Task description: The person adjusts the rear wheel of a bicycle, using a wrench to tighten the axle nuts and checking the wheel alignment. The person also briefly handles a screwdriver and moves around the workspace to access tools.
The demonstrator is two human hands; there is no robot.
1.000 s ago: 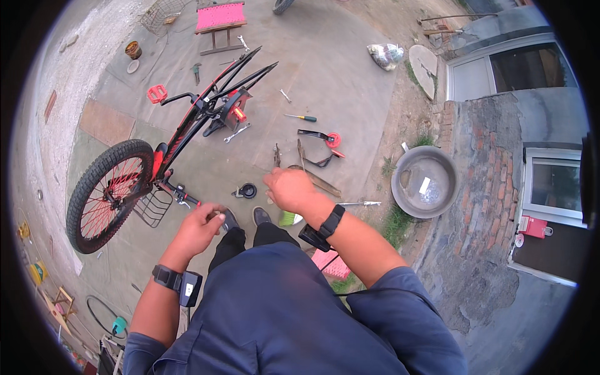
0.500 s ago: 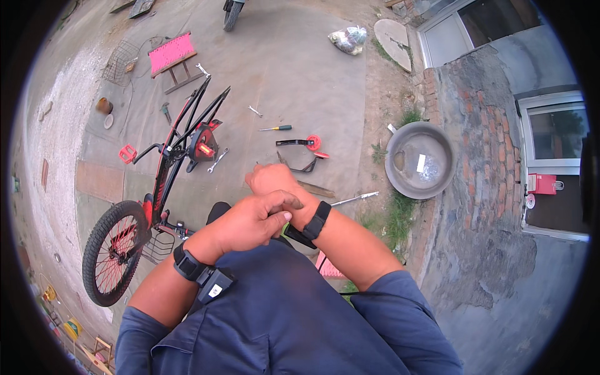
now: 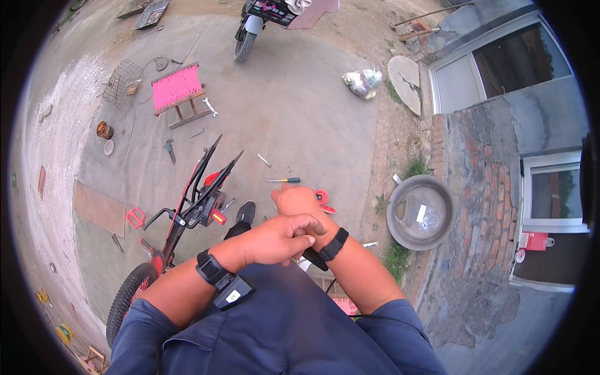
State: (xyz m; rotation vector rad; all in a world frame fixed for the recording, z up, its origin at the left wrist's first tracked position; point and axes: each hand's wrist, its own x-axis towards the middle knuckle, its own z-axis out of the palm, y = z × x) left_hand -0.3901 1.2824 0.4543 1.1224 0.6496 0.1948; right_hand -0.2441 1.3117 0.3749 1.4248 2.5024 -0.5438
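Observation:
My left hand (image 3: 272,240) lies across my right wrist, its fingers wrapped round it and its thumb close to the black strap (image 3: 334,244) there. My right hand (image 3: 296,201) is bent at the wrist, back upward; its fingers are mostly hidden beneath it. Another black strap (image 3: 209,265) with a small dark box (image 3: 234,292) circles my left wrist. Beyond the hands, a screwdriver (image 3: 284,180) lies on the ground, with a red wheeled part (image 3: 322,197) partly behind my right hand. To the left stands a bicycle frame (image 3: 181,215), tilted, with a black-tyred wheel (image 3: 128,300).
A pink-topped stool (image 3: 177,89) stands at the far left, wrenches (image 3: 210,107) and a green-handled tool (image 3: 170,150) near it. A grey basin (image 3: 420,212) sits by the brick wall (image 3: 487,156) at right. Farther off are a scooter (image 3: 250,31) and a filled plastic bag (image 3: 362,83).
The view has shifted, so the ground and bicycle sit lower in the picture. More of the scooter and my dark shoe have come into sight. My left hand stays on my right wrist.

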